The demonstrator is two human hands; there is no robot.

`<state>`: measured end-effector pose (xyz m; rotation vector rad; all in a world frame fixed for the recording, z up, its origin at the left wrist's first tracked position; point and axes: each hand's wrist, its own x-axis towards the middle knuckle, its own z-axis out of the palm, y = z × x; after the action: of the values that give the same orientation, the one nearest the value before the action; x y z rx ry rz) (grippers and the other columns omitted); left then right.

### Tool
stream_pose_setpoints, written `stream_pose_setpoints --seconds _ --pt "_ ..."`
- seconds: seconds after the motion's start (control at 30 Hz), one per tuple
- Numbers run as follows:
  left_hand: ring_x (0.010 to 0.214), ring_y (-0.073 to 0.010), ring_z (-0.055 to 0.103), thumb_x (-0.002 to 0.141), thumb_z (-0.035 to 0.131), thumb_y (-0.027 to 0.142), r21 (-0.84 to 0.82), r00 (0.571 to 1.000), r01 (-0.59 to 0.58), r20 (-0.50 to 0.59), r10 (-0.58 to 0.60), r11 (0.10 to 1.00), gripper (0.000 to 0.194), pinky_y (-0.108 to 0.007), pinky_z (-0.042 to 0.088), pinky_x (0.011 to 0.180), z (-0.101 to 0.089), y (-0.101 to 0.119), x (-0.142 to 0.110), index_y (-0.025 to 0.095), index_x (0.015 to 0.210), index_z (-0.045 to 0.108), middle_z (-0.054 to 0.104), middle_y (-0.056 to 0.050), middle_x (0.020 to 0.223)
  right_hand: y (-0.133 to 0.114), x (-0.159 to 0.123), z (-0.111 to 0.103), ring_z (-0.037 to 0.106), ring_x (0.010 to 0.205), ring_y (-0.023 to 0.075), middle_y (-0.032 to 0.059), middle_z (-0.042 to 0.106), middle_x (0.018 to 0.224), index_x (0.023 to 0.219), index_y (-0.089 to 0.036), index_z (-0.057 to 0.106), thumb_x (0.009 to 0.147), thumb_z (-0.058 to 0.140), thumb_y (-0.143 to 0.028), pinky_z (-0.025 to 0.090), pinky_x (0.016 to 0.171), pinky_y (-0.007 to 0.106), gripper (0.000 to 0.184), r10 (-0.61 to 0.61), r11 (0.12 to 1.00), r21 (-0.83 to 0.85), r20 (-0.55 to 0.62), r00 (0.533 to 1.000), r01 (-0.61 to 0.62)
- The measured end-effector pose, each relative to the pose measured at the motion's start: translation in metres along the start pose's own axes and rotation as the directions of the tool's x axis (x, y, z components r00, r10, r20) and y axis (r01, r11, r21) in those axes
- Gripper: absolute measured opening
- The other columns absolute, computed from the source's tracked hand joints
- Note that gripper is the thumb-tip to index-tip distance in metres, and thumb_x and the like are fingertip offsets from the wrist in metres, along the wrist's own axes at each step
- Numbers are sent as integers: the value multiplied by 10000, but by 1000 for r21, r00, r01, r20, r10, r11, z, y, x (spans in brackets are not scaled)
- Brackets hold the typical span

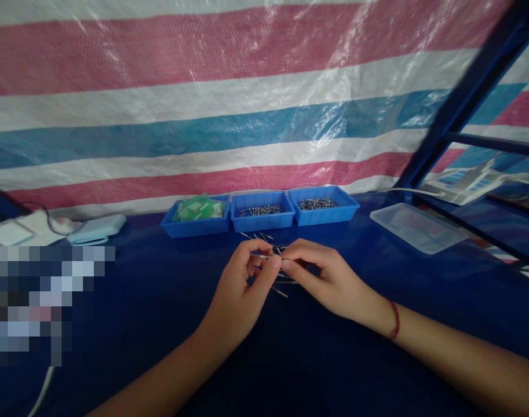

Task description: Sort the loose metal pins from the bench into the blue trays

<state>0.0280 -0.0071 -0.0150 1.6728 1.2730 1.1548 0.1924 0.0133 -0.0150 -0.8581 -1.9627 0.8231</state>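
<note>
My left hand (pixel 244 284) and my right hand (pixel 329 281) meet over the dark blue tabletop (pixel 160 324), fingertips nearly touching. Thumb and fingers of each are pinched together on a thin metal pin (pixel 264 256), which is mostly hidden by the fingertips. Whether both hands grip the same pin, I cannot tell. Several loose metal pins (pixel 281 293), slim and with a thicker end, lie scattered beneath and just beyond the fingers. Behind them stands a blue bin (pixel 264 223) with dark metal pins inside.
Left of the middle bin, another blue bin (pixel 194 227) holds green-and-clear plastic packets (pixel 199 207). A third bin (pixel 327 216) contains more metal pieces. A translucent lid (pixel 416 227) lies at the right, near a blue frame post (pixel 455 110). A pale blue case (pixel 97 227) rests at the left.
</note>
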Motion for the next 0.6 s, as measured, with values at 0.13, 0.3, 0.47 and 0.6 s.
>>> stream_pose_setpoints --seconds 0.13,0.3,0.47,0.6 --pt "761 -130 565 875 467 361 -69 999 34 21 -32 997 265 -255 465 640 3 -2 -1 212 1093 448 531 -27 979 16 13 -15 519 600 111 9 575 670 790 -164 648 856 519 -380 408 577 254 260 114 993 18 -279 954 -113" --pt "809 -144 572 887 451 336 7 997 9 75 -9 1000 281 -269 480 673 4 -3 -2 206 1136 449 535 -48 1024 48 28 -40 467 496 94 12 531 579 640 -146 623 823 470 -534 329 461 230 455 449 894 263 -513 732 -364" --pt "938 -200 552 885 471 272 401 945 -239 305 118 884 199 -374 454 826 -8 -5 4 208 1054 553 584 -51 1025 49 25 -37 434 452 76 4 523 585 645 -143 622 827 441 -519 277 417 217 455 556 824 349 -342 758 -446" --pt "964 -236 537 861 529 287 595 862 -446 487 141 669 184 -437 429 856 -19 -13 11 221 1015 604 582 -53 1072 37 21 -27 436 469 82 -4 518 554 630 -145 629 825 463 -483 301 452 228 424 471 881 180 -234 851 -438"
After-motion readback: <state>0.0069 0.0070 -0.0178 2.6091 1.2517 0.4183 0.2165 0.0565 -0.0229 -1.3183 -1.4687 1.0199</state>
